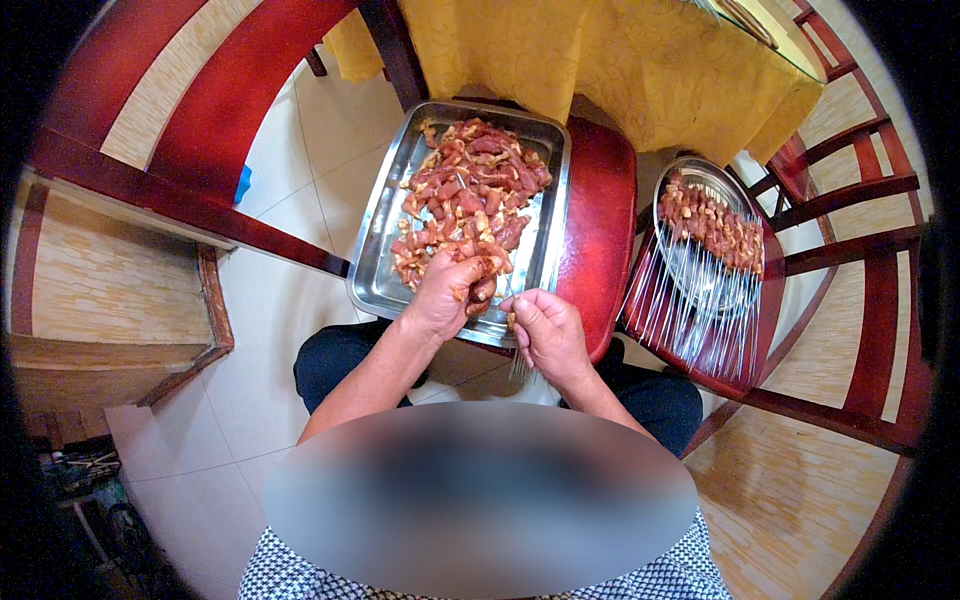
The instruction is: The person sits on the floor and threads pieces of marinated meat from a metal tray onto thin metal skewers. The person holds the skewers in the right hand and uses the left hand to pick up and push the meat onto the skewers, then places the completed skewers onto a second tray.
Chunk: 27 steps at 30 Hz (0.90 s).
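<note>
Strips of raw meat (480, 172) lie heaped in a rectangular stainless steel tray (367, 277) in front of me. My left hand (450, 289) is over the tray's near part, its smeared fingers curled around some meat pieces. Close beside it, my right hand (549, 326) pinches thin metal skewers (519, 367), whose lower ends hang below the hand. A bit of meat shows by the right fingertips; whether a skewer passes through it I cannot tell.
The tray rests partly on a red chair seat (600, 232). To the right, a round metal platter (675, 262) on another chair (645, 319) bears several loaded meat skewers (712, 225), bare ends toward me. A yellow tablecloth (510, 45) hangs beyond. A red chair back (225, 97) stands at left.
</note>
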Each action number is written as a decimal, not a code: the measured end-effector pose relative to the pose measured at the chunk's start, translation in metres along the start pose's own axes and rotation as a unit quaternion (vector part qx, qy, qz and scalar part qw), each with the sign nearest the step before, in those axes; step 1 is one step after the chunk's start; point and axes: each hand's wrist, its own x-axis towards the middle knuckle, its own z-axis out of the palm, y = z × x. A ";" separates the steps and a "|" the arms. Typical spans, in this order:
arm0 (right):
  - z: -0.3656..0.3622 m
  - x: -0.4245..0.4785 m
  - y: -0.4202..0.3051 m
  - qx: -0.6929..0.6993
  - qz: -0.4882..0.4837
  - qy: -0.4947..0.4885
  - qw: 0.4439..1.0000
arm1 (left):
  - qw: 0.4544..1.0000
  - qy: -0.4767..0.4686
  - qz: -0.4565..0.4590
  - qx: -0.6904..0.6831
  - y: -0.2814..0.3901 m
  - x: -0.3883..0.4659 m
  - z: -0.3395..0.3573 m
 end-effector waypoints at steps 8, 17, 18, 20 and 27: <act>-0.001 0.001 0.001 0.000 -0.010 -0.001 1.000 | 1.000 -0.024 -0.006 -0.005 -0.004 0.001 -0.005; -0.003 0.002 0.001 -0.004 -0.002 0.005 1.000 | 0.999 -0.041 -0.005 0.035 -0.009 0.005 -0.008; -0.004 0.001 0.003 -0.001 -0.001 0.006 1.000 | 0.999 -0.033 0.001 0.021 -0.010 0.004 -0.005; -0.003 0.001 0.002 -0.019 -0.007 0.015 1.000 | 1.000 -0.017 0.013 -0.007 -0.011 0.001 0.004; 0.003 -0.005 0.002 -0.058 0.003 0.005 0.998 | 0.998 -0.029 -0.002 0.056 -0.003 0.000 -0.010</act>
